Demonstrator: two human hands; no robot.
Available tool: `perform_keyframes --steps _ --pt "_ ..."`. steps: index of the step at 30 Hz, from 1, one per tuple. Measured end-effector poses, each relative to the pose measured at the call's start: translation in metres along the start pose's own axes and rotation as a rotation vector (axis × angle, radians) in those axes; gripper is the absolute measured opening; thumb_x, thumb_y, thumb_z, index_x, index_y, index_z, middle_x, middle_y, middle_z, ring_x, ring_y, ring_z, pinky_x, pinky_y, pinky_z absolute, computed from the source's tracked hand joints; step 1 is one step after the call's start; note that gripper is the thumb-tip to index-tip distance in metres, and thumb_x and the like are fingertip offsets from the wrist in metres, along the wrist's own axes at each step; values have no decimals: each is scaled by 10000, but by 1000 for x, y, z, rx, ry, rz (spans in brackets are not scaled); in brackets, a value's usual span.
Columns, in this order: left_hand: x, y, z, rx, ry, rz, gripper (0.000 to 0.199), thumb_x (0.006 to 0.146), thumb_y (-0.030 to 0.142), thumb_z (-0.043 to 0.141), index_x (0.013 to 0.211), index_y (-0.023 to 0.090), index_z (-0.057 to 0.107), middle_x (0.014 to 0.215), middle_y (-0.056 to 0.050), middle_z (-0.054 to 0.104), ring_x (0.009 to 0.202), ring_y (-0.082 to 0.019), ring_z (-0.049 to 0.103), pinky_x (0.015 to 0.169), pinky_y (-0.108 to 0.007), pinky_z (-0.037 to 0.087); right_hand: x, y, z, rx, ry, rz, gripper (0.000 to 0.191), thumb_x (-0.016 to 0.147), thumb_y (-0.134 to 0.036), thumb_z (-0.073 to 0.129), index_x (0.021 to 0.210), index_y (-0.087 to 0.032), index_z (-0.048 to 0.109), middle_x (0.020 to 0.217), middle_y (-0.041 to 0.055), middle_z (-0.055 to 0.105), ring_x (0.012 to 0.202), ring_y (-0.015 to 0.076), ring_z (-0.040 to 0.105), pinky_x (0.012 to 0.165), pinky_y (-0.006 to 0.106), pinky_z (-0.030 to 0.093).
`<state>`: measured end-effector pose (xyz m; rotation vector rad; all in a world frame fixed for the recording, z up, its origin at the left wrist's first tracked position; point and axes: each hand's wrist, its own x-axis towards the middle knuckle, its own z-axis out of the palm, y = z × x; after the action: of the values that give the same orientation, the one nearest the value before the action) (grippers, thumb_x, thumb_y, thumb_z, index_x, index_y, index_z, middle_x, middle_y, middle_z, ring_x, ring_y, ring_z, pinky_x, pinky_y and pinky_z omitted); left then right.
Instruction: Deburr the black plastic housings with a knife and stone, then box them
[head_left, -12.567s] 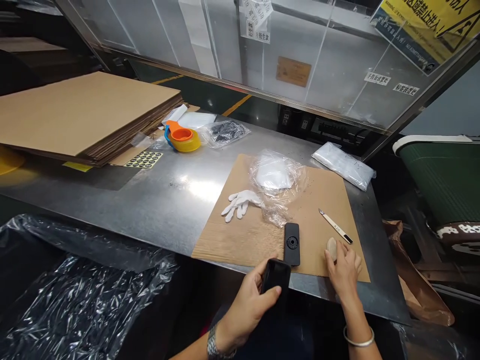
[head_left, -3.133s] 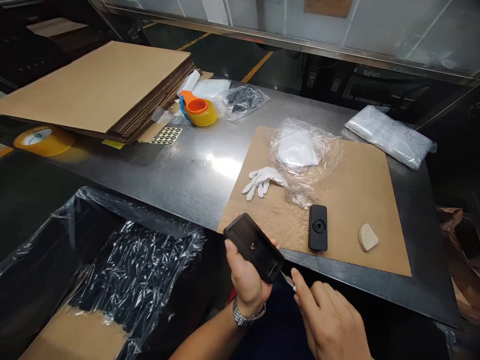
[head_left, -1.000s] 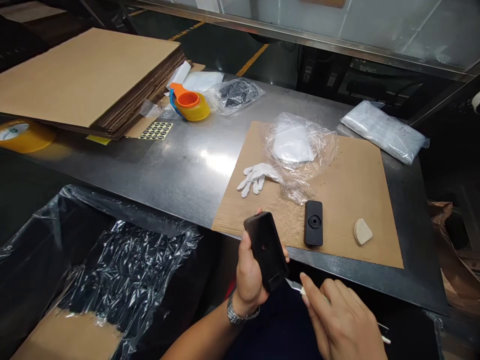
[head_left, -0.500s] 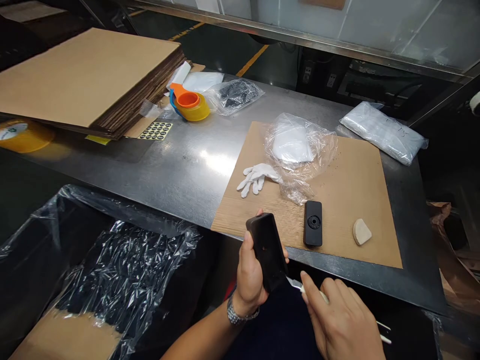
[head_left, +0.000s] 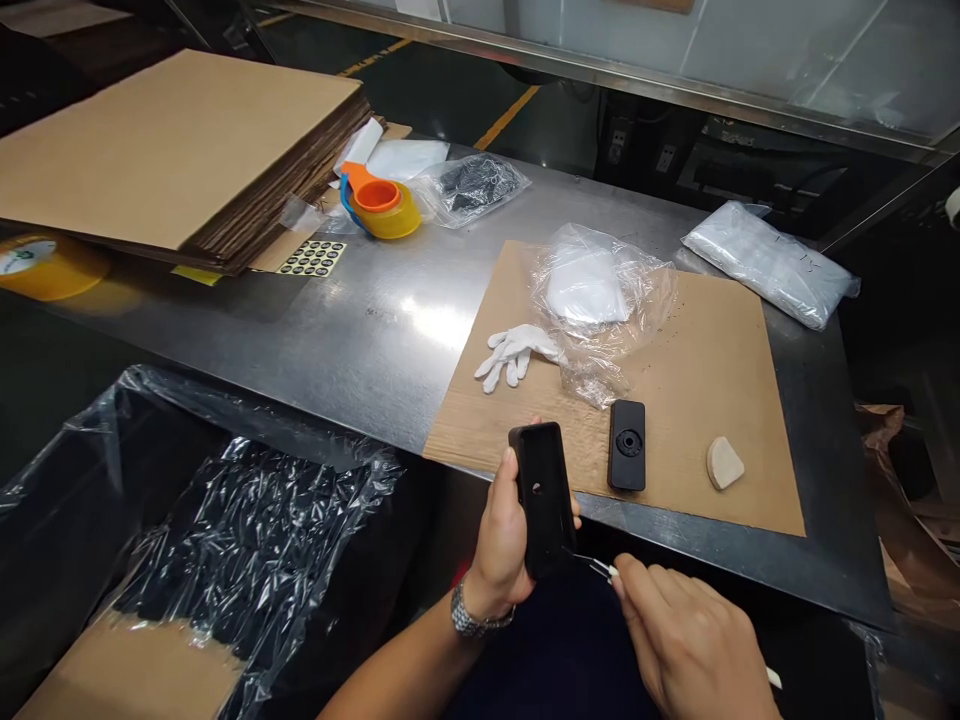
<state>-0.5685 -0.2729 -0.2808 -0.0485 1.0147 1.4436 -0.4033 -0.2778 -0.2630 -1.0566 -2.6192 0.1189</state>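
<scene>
While the left hand [head_left: 501, 540] clasps the black case [head_left: 546, 512] by the table's [head_left: 360, 330] near edge, hollow toward the wearer, presumably for clear sight, the right hand [head_left: 686, 630] pinches a knife [head_left: 598, 567] at its near end.

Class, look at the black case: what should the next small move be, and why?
Perhaps draw the blade lightly along the rim of the black case: the right hand holds the tip at or near the lower right corner, and the left hand grips the case.
</scene>
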Motion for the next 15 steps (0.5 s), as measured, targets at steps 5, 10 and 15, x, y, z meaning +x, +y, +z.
perform_keyframes --steps 5,10,15 --pt "1 -1 -2 15 -13 2 536 874 538 388 1339 275 355 767 -27 587 551 -150 563 506 -264 503 0 -2 1 -38 -29 -1 322 953 -199 310 857 -154 613 526 -20 506 447 101 455 507 258 280" --pt "0 -4 -4 58 -15 44 548 878 543 382 1352 272 334 718 -20 586 562 -156 561 522 -273 502 -4 -5 5 -132 -50 -6 328 947 -181 299 880 -147 618 518 -10 507 445 116 481 515 269 284" --pt "-5 -8 -4 200 -9 166 611 886 560 339 1380 204 288 634 -38 594 570 -181 567 554 -293 499 -5 -2 11 -9 -147 92 333 958 -232 280 818 -183 578 490 -24 509 394 112 477 451 262 236"
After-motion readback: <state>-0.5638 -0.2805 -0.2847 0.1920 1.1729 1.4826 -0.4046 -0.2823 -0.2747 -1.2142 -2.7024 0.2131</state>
